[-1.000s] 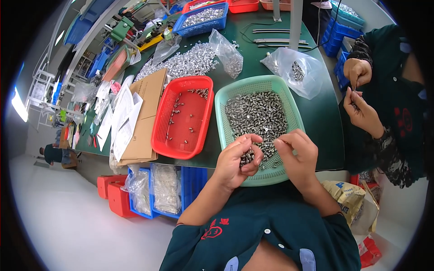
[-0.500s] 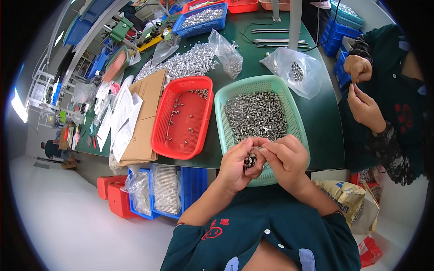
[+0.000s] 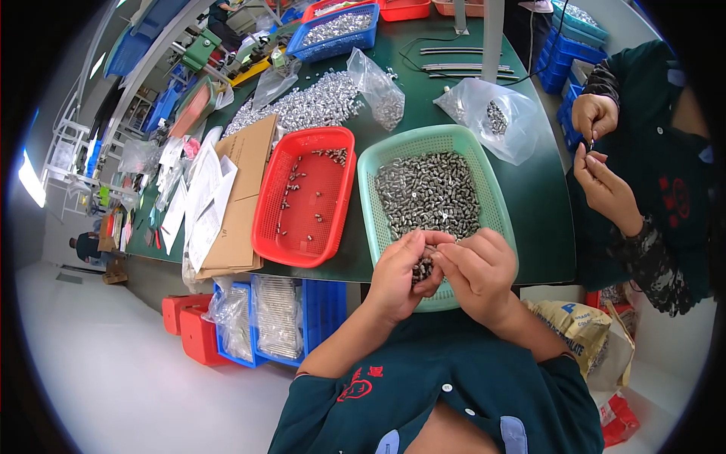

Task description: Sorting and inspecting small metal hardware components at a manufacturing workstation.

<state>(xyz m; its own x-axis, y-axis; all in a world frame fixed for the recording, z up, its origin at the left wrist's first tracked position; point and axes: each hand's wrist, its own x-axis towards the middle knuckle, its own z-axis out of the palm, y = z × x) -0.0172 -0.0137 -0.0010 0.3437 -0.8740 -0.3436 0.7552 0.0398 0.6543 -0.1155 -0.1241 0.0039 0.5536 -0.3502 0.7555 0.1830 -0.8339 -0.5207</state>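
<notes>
1. One bench, green-topped.
2. One pale-green basket, near side.
3. One red basket, just left of it.
4. Two hands, over green basket's near end: left hand cupped around metal parts; right hand pinching, on what, cannot tell. Apart a second ago; fingertips now meet, so the work seems centred there.
5. Metal parts: heaped in green basket, handful in left palm, strays in red basket; past counting.

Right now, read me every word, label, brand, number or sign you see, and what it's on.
I won't copy wording, only locate it:
Yellow sack: blue and dark print, partly legible.
Person's dark green shirt: red embroidery, too small to read.
Co-worker's dark green shirt: red emblem, blurred.
White papers: faint print, too small to read.
Cardboard: tiny mark, unreadable.
</notes>
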